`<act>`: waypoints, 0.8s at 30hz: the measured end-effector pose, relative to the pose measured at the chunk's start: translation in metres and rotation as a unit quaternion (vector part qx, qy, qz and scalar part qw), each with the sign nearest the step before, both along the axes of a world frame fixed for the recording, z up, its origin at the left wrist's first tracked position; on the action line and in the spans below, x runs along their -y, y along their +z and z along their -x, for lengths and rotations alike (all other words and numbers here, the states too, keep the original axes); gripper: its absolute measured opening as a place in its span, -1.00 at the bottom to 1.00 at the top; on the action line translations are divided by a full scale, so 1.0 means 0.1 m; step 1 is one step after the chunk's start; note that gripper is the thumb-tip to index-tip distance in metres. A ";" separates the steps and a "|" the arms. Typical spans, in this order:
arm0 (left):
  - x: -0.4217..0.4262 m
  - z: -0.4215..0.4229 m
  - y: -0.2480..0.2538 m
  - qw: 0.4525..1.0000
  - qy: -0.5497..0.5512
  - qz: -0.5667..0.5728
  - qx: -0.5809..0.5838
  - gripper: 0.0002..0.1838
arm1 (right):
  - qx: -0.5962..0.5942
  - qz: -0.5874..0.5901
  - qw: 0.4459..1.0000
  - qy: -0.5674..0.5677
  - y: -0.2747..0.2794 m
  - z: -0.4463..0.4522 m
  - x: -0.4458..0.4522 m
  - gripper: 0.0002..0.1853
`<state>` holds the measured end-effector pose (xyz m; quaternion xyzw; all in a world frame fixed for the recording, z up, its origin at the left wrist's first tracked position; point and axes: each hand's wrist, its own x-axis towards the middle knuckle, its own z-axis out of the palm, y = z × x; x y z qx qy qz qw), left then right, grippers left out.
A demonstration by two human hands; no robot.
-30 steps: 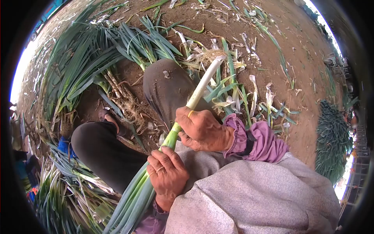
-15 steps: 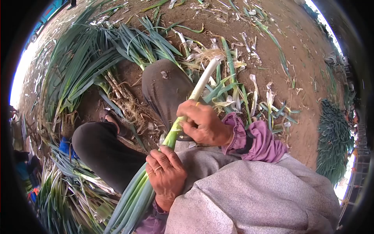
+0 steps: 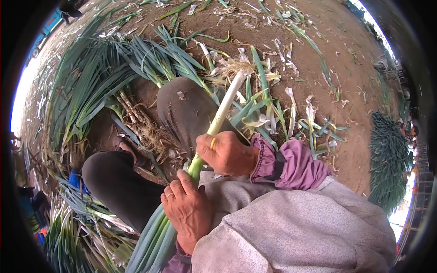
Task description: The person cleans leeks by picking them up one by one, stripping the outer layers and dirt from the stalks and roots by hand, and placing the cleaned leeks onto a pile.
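A long green onion (image 3: pixel 226 105) lies slanting across my lap, its white root end pointing up and away, its green leaves running down past my left side. My left hand (image 3: pixel 187 210) is wrapped round the lower part, where the leaves begin to fan out. Higher up, my right hand (image 3: pixel 226 154) is closed in a fist on the stalk, just below the white part. Whether it also pinches a piece of skin is hidden. Fine roots (image 3: pixel 237 67) show around the tip, but I cannot tell whether they belong to this stalk or lie behind it.
Uncleaned green onions (image 3: pixel 98 68) with roots are heaped ahead on the left. Another pile (image 3: pixel 68 236) lies at lower left. Peeled skins and leaf scraps (image 3: pixel 268 118) litter the soil beyond my knee (image 3: pixel 184 102). At far right stands a big green stack (image 3: pixel 389 159).
My right hand has turned over and slid slightly down the stalk toward my left hand. The onion and both hands have shifted a little left and down in view.
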<state>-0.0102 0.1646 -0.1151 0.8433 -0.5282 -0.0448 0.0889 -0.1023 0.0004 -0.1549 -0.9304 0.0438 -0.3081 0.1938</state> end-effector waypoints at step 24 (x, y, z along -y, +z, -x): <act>-0.21 -0.45 -0.04 0.977 0.021 0.103 0.187 -0.58 | 0.417 -0.356 0.727 -0.413 0.80 2.70 1.89 -0.72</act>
